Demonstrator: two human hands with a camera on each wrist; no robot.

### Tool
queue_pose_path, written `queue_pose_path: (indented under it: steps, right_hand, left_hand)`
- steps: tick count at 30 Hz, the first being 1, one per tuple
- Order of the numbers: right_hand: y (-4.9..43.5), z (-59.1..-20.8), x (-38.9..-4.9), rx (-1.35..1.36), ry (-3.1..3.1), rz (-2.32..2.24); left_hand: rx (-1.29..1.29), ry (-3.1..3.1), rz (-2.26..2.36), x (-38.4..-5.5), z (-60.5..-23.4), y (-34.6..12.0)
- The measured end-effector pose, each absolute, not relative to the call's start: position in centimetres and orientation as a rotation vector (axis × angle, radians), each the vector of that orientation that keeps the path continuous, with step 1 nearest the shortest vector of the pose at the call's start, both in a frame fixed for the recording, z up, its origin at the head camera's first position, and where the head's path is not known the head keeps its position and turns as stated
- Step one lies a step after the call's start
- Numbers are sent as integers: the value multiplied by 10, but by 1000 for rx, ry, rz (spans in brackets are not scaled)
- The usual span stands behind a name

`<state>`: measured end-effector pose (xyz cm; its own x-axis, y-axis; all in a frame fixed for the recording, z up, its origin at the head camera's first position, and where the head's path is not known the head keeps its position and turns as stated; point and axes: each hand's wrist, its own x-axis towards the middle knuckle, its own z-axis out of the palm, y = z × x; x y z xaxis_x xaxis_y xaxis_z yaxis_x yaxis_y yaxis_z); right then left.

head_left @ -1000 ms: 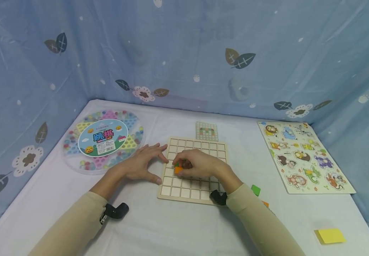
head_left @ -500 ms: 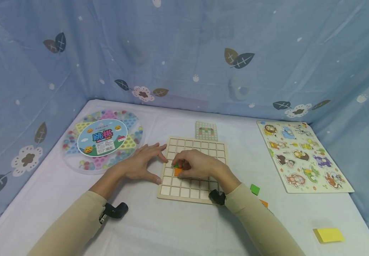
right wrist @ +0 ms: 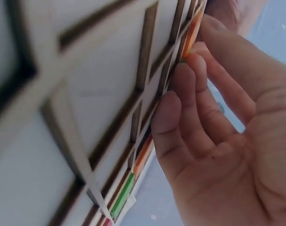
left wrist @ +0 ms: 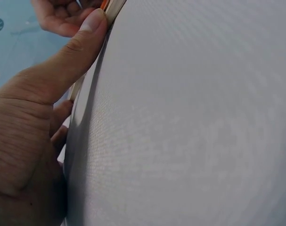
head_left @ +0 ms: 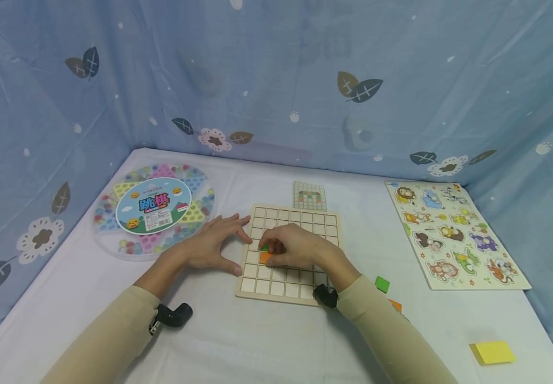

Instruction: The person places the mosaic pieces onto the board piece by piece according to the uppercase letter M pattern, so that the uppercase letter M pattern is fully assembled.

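A wooden grid board (head_left: 257,286) lies flat in the middle of the table. My left hand (head_left: 214,245) rests at its left edge, fingers spread, thumb (left wrist: 77,52) near the edge. Over the board is my right hand (head_left: 297,245), its thumb and a bent finger pinching an orange square tile (head_left: 265,257) that sits in a left-side cell. Just beyond that tile shows a bit of a green tile (head_left: 265,247), mostly covered by my fingers. The right wrist view shows another orange tile (right wrist: 143,153) and a green tile (right wrist: 123,195) in the grid, hidden by my hand from above.
A pattern card (head_left: 310,197) lies behind the board. By my right forearm are a loose green tile (head_left: 382,284) and an orange piece (head_left: 395,305). A yellow block (head_left: 494,352) is at front right. A round marble game (head_left: 153,208) and an animal puzzle (head_left: 449,234) flank the board.
The orange tile, slightly raised and tilted a second ago, now lies flatter in its cell under my right fingers. My left hand stays in place.
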<state>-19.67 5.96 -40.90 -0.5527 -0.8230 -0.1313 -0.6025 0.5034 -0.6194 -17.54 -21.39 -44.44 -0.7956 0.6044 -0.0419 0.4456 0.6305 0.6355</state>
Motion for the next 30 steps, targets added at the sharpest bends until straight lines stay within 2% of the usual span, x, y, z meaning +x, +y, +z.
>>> queue_pose_path:
  steps: [12,21,30]
  right_hand:
    - [74,-397,-190,-1248,2285,-792]
    - [105,-384,-186,-1185,2328,-824]
    - [139,-391,-182,-1094,2412,-918]
  left_hand:
    - [832,2611,890,-176,-445,-214]
    - [813,2647,889,-171,-447,-213]
    - [826,2626,867,-176,-447,-213]
